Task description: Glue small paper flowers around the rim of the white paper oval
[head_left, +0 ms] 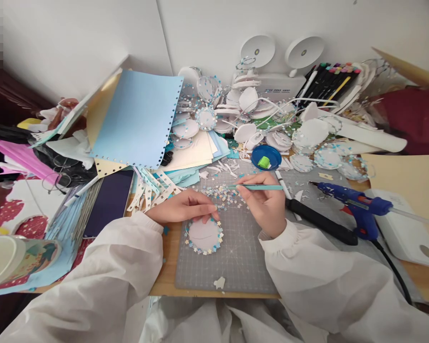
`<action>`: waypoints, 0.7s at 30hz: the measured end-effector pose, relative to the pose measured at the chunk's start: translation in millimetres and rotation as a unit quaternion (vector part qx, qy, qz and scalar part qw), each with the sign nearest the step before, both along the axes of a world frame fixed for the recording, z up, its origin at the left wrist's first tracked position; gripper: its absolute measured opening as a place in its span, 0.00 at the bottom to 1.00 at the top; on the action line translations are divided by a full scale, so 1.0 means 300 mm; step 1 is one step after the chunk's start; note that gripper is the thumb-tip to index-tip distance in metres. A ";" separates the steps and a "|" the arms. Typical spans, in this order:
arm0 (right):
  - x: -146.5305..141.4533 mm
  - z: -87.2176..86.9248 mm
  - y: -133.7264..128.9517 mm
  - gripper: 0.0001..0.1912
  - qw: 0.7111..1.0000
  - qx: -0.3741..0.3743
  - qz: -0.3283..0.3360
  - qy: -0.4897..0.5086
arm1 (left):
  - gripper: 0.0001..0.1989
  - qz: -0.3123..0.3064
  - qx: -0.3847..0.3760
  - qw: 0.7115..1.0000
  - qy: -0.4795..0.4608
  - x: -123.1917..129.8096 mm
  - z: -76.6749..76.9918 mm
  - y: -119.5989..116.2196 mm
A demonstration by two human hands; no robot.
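Observation:
My right hand [264, 202] is closed around slim teal tweezers [262, 187], held level with their tips pointing left over a scatter of tiny paper stars [232, 195]. Below and to the left, my left hand [189, 207] has its fingers curled down onto the upper edge of a round white disc [203, 234]. Small white, cream and blue stars ring the disc's rim, and a thin wire loop shows at its left side. The disc lies flat on a grey cutting mat [232, 267]. Whether the tweezer tips hold a star is too small to tell.
A blue glue gun [361, 205] and a black-handled tool [321, 221] lie to the right. A blue dish [266, 157] sits beyond my hands, before piled white discs [246, 100]. Left are a dark phone [109, 205], punched blue paper [139, 119] and a tub [17, 259].

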State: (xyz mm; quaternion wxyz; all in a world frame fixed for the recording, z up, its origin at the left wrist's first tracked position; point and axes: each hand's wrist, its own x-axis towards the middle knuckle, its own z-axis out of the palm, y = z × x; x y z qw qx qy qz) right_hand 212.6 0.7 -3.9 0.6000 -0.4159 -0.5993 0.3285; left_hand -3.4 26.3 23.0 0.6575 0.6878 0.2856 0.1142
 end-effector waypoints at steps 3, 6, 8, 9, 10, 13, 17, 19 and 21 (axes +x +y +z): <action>0.004 -0.007 -0.004 0.05 0.998 -0.001 0.013 -0.062 | 0.20 -0.009 0.019 1.000 -0.011 -0.004 0.002 0.003; 0.005 -0.011 -0.008 0.04 0.993 0.005 0.030 -0.118 | 0.18 0.023 0.041 0.999 -0.023 -0.004 0.000 0.003; 0.004 -0.013 -0.009 0.03 0.989 0.015 0.036 -0.141 | 0.17 0.058 0.028 0.997 -0.028 -0.002 -0.001 0.001; 0.003 -0.014 -0.009 0.03 0.988 0.020 0.037 -0.151 | 0.17 0.072 0.014 0.997 -0.030 -0.002 -0.001 0.000; 0.003 -0.015 -0.008 0.03 0.986 0.026 0.037 -0.160 | 0.16 0.080 -0.001 0.996 -0.031 -0.002 0.000 -0.001; 0.000 -0.019 -0.008 0.03 0.979 0.031 0.043 -0.195 | 0.16 0.068 -0.042 0.996 -0.033 -0.002 0.002 -0.003; -0.003 -0.021 -0.008 0.03 0.974 0.035 0.057 -0.218 | 0.16 0.061 -0.072 0.995 -0.034 -0.001 0.003 -0.004; -0.002 -0.020 -0.007 0.03 0.975 0.037 0.055 -0.214 | 0.16 0.083 -0.074 0.993 -0.036 0.002 0.001 -0.004; 0.000 -0.016 -0.006 0.03 0.978 0.038 0.044 -0.200 | 0.15 0.114 -0.073 0.990 -0.042 0.004 -0.003 -0.003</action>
